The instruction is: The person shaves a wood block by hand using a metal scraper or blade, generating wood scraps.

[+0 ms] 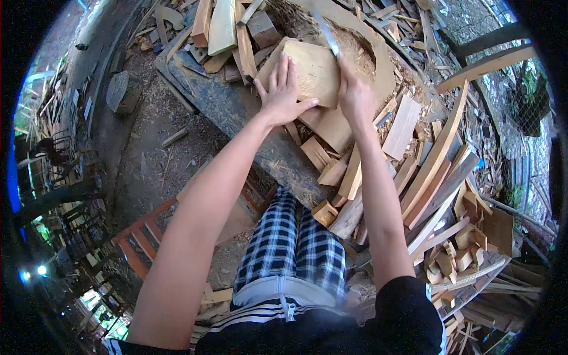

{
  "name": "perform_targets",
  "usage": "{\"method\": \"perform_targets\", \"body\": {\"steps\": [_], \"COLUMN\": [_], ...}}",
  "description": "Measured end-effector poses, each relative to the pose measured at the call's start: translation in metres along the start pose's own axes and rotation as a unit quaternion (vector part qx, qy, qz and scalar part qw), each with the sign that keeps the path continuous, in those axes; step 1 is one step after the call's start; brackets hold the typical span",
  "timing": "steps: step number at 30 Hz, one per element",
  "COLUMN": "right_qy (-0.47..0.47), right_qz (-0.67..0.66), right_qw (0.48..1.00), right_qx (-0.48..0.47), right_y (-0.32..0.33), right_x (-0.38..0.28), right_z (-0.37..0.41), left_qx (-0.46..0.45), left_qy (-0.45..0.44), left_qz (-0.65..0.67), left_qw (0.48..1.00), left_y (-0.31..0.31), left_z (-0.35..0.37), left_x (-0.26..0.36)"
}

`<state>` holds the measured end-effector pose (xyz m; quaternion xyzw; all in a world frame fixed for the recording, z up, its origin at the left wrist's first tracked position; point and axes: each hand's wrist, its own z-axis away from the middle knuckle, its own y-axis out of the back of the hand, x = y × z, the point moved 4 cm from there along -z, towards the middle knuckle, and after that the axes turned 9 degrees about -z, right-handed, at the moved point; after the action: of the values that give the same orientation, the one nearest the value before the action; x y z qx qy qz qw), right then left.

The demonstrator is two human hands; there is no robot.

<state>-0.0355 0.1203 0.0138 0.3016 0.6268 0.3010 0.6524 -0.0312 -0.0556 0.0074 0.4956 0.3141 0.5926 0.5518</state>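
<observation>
A thick, pale wooden block rests on the work table, among wood pieces. My left hand lies on the block's left side with its fingers spread and the thumb along the near edge. At the block's right edge, my right hand is closed round the handle of a blade. The blade is blurred and points away from me, beyond the block's far right corner. The handle is mostly hidden in my fingers. Under and beside the block lies a flat wooden board.
Offcuts are piled at the table's far left. Long curved wood strips lean to the right of my right forearm. A hollow with shavings is beyond the block. A slatted wooden seat stands at lower left, a log farther up.
</observation>
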Motion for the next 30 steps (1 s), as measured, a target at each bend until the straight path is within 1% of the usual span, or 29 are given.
{"method": "perform_targets", "body": {"steps": [2, 4, 6, 9, 10, 12, 15, 16, 19, 21, 25, 27, 28, 30], "right_qy": [0.018, 0.01, 0.019, 0.04, 0.038, 0.011, 0.0, 0.001, 0.016, 0.058, 0.019, -0.03, -0.03, -0.021], "right_qz": [-0.024, 0.0, 0.013, -0.002, -0.003, -0.004, -0.02, -0.016, -0.016, -0.035, -0.012, 0.003, 0.006, -0.031], "right_qw": [0.996, 0.996, 0.999, 0.999, 0.999, 0.999, 0.998, 0.998, 0.999, 0.996, 0.999, 0.998, 0.998, 0.999], "right_qx": [0.08, 0.088, 0.024, 0.007, 0.006, 0.038, 0.062, 0.066, 0.04, 0.055, 0.035, 0.048, 0.054, 0.029], "right_y": [0.003, -0.006, -0.011, -0.011, -0.009, 0.001, -0.001, -0.002, -0.012, -0.014, -0.004, 0.002, 0.001, -0.008], "right_x": [-0.002, 0.004, 0.0, 0.007, 0.007, 0.004, 0.002, 0.003, 0.004, 0.005, 0.006, 0.0, 0.001, 0.002], "right_z": [-0.01, 0.021, 0.066, 0.064, 0.049, 0.0, -0.014, -0.002, 0.054, 0.072, 0.004, -0.008, 0.001, 0.039], "left_qx": [0.0, 0.003, -0.001, -0.004, -0.006, 0.006, 0.008, 0.015, 0.016, 0.023, 0.028, 0.023, 0.021, 0.024], "left_qy": [-0.001, -0.007, -0.003, 0.002, 0.002, -0.005, -0.004, -0.003, 0.002, 0.006, -0.003, -0.007, -0.006, -0.005], "left_qz": [0.001, 0.005, -0.003, -0.008, -0.008, -0.001, 0.002, 0.008, 0.002, 0.004, 0.003, 0.0, 0.005, 0.011], "left_qw": [1.0, 1.0, 1.0, 1.0, 1.0, 1.0, 1.0, 1.0, 1.0, 1.0, 1.0, 1.0, 1.0, 1.0], "left_y": [0.001, 0.003, 0.002, 0.0, -0.002, -0.002, -0.004, -0.002, 0.0, -0.001, -0.002, -0.003, -0.003, 0.0], "left_z": [-0.001, -0.002, 0.0, -0.001, -0.001, -0.003, 0.0, -0.002, -0.001, 0.0, -0.003, -0.002, -0.001, -0.003], "left_x": [0.0, 0.0, -0.001, -0.002, -0.002, -0.003, -0.003, -0.002, -0.001, -0.001, -0.002, -0.001, -0.002, -0.001]}}
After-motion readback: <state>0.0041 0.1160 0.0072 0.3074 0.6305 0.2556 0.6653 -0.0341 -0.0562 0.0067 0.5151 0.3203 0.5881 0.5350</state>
